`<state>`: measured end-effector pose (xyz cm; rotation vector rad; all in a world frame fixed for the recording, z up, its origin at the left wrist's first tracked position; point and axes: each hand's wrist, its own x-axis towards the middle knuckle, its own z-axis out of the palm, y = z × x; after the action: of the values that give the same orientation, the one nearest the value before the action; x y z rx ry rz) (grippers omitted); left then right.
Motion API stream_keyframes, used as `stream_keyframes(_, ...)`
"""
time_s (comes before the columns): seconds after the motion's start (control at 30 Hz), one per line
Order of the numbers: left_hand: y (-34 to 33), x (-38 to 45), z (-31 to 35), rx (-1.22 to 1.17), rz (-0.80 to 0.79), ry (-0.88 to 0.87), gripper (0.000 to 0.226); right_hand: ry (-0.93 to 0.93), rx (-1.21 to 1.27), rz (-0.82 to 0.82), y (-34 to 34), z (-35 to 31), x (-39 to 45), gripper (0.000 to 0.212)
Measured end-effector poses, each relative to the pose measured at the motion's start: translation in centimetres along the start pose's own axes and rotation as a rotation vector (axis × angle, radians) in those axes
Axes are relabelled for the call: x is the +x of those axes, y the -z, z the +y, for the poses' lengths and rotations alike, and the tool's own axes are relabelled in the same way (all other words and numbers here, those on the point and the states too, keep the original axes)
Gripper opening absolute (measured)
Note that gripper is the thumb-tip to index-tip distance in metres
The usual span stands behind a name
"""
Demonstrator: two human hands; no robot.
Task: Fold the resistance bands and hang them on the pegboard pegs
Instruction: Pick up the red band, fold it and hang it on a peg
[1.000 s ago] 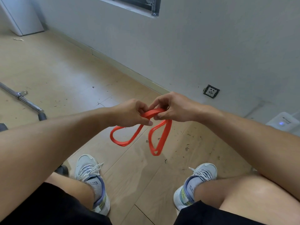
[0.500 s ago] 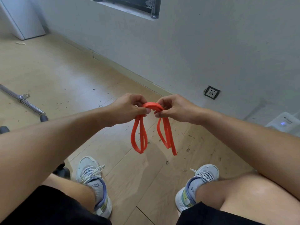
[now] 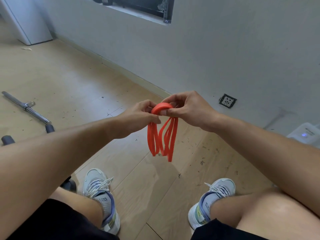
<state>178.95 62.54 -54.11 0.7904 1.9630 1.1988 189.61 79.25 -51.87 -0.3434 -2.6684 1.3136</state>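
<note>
Right, the orange resistance band (image 3: 162,135) is bunched into several loops and held up in mid-air, above the wooden floor (image 3: 69,80) and between the person's two knees. Its folded top arches over between the two hands, and the loops dangle straight down from there, their lower ends hanging free, well clear of the floor. The left hand (image 3: 140,115) has its fingers curled in, pinching the left side of the bunch just under the arch. The right hand (image 3: 190,110) pinches the right side, thumb pressed against the top fold, fingers curled round behind it. The two hands sit almost touching. Below, a pair of light grey trainers, the left shoe (image 3: 102,196) and the right shoe (image 3: 211,200), are planted on the floor near the camera. Far left, a metal bar (image 3: 26,106) lies on the boards. On the grey wall (image 3: 225,49) to the right sits a socket (image 3: 227,100), and a small white device (image 3: 306,135) glows at the right edge.
</note>
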Motion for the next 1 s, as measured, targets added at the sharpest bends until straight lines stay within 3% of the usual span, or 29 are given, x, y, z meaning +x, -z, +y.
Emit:
stream_keyframes(0.13,0.1,0.0,0.0,-0.037,-0.091,0.003,0.058,0.023,0.035,0.056,-0.2,-0.7,0.0,0.036)
stream_keyframes(0.27,-0.8,0.2,-0.2,-0.011,-0.062,-0.049,0.082,0.037,0.127,0.096,-0.5,-1.4,-0.2,0.034)
stream_keyframes(0.37,-2.0,-0.3,0.0,-0.030,-0.010,-0.121,0.067,0.046,0.180,0.124,-0.9,-2.0,-0.2,0.033)
stream_keyframes(0.5,-3.2,-0.1,-0.1,-0.060,0.075,-0.142,0.071,0.010,0.296,0.180,-1.3,-2.5,-0.2,0.032)
stream_keyframes(0.67,-3.0,0.1,-0.2,-0.025,0.139,-0.090,0.037,-0.107,0.600,0.227,-1.3,-2.5,0.3,0.028)
stream_keyframes(0.83,-1.8,0.1,0.4,0.108,0.036,-0.038,0.016,-0.192,0.698,0.235,0.4,-1.4,0.7,0.020)
stream_keyframes(1.0,-0.1,0.2,-0.9,0.346,-0.060,0.047,0.013,-0.289,0.661,0.273,2.4,1.0,1.0,0.019)
